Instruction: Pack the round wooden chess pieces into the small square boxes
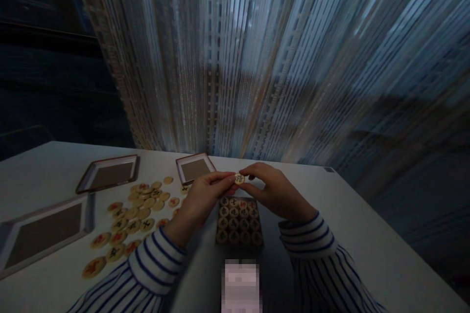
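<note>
I see striped sleeves (157, 259) nearest | left hand (198, 200) and right hand (277, 190) both clamped on one xiangqi piece (239, 178) by its rim, likely keeping its character readable | held near the far edge of the piece-filled box (261, 237), apparently centred for reach

Round pale piece (239, 179), dark-marked face toward camera, held up near a box (239, 245), discs (243, 224) in rows inside

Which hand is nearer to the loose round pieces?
Left. The left hand is just right of the loose round pieces, its wrist partly covering some; the right hand is farther right.
</note>
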Action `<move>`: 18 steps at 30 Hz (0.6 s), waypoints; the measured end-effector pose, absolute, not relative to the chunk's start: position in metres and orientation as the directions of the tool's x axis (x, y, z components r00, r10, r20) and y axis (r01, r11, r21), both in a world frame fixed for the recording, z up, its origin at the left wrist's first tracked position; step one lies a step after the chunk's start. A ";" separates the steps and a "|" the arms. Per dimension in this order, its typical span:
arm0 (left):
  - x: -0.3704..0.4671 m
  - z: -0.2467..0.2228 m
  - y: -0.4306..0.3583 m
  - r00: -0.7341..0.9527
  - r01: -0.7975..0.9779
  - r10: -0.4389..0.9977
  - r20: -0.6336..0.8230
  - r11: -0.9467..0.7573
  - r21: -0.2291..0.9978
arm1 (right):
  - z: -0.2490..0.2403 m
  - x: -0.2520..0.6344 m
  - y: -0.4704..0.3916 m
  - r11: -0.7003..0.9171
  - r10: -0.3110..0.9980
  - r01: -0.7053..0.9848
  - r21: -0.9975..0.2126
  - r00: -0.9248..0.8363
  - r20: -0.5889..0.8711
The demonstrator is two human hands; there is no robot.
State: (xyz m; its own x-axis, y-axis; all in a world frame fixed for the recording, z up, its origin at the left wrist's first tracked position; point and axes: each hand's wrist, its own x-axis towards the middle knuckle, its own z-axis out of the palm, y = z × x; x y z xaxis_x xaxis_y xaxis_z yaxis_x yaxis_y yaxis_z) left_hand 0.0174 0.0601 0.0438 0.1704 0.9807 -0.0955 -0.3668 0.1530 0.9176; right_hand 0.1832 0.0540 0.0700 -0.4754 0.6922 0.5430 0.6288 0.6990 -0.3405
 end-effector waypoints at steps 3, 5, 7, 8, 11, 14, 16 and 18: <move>0.017 0.041 0.061 0.181 -0.356 0.979 -0.090 0.150 0.922 | 0.068 0.182 0.055 0.701 0.674 0.663 -0.263 -0.493 0.551; 0.017 0.040 0.061 0.168 -0.353 0.982 -0.086 0.141 0.925 | 0.066 0.181 0.055 0.698 0.668 0.680 -0.226 -0.504 0.547; 0.017 0.038 0.061 0.152 -0.341 0.985 -0.083 0.131 0.931 | 0.065 0.181 0.055 0.689 0.671 0.696 -0.199 -0.510 0.538; 0.017 0.038 0.061 0.152 -0.330 0.985 -0.080 0.127 0.935 | 0.065 0.180 0.055 0.683 0.675 0.705 -0.188 -0.513 0.531; 0.016 0.037 0.063 0.174 -0.284 0.983 -0.060 0.109 0.953 | 0.064 0.179 0.054 0.665 0.693 0.729 -0.163 -0.521 0.499; 0.015 0.037 0.064 0.199 -0.225 0.979 -0.039 0.085 0.971 | 0.064 0.179 0.054 0.646 0.715 0.748 -0.151 -0.524 0.463; 0.014 0.037 0.065 0.210 -0.187 0.977 -0.033 0.073 0.980 | 0.064 0.178 0.054 0.632 0.729 0.761 -0.149 -0.519 0.445; 0.014 0.037 0.066 0.215 -0.167 0.976 -0.033 0.070 0.984 | 0.064 0.178 0.054 0.623 0.741 0.768 -0.150 -0.517 0.429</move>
